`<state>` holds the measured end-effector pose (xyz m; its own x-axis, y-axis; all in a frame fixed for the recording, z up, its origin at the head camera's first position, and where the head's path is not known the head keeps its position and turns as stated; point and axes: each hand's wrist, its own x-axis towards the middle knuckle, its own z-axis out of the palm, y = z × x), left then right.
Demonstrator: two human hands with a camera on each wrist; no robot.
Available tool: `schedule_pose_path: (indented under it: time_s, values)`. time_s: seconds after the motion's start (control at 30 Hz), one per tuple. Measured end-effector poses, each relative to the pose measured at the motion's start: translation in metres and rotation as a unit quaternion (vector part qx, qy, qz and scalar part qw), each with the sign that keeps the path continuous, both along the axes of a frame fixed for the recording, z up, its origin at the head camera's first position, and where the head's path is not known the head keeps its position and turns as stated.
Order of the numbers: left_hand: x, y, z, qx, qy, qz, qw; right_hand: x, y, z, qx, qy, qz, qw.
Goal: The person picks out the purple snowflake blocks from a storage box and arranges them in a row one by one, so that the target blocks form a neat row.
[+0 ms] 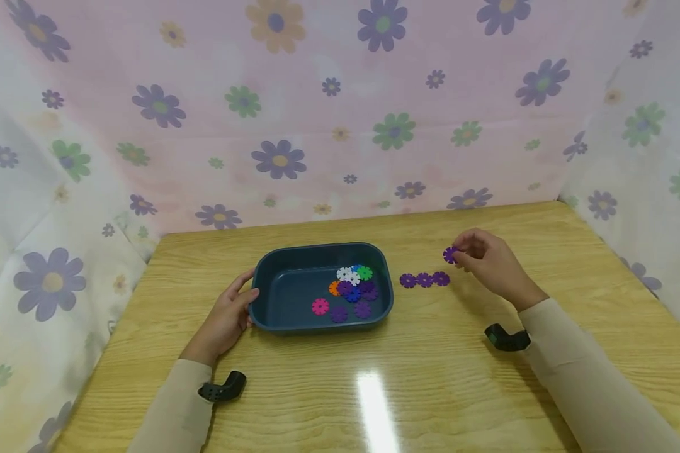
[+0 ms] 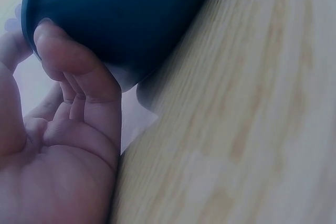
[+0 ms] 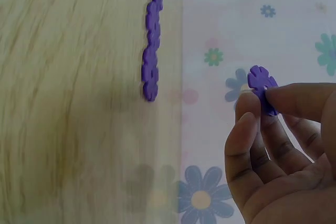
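My right hand [image 1: 490, 261] pinches a purple notched disc [image 3: 261, 83] between thumb and fingers, raised above the table. Below and left of it, a row of three purple discs [image 1: 424, 280] lies on the wood, edge to edge. The dark blue tub [image 1: 286, 328] stands left of the row. Several loose discs in purple, white, green, blue, orange and a pink one [image 1: 320, 306] lie inside it, mostly toward its right end. My left hand [image 1: 229, 318] grips the tub's left end, thumb over the rim and fingers against the outer wall.
The wooden table [image 1: 430, 390] runs up to a flowered cloth [image 1: 328, 126] at the back and sides. Dark wrist devices [image 1: 223, 388] sit at both sleeves. A bright glare streak crosses the table's front.
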<state>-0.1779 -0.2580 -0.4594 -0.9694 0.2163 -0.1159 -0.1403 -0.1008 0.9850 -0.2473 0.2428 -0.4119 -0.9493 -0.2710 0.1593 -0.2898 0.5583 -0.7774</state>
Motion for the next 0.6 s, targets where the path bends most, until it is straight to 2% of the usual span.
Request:
schedule_pose_path:
  time_s: [0.17, 0.4, 0.6]
  values:
    - [0.0, 0.001, 0.001, -0.001, 0.0, 0.004, 1.0, -0.005, 0.008, -0.008, 0.023, -0.039, -0.005, 0.999]
    - [0.0, 0.002, 0.002, -0.001, -0.002, 0.006, 1.0, -0.013, 0.017, -0.02, 0.079, -0.092, 0.009, 0.9926]
    - [0.001, 0.001, 0.002, 0.001, -0.006, 0.006, 1.0, -0.015, 0.02, -0.025, 0.086, -0.117, 0.019, 0.9892]
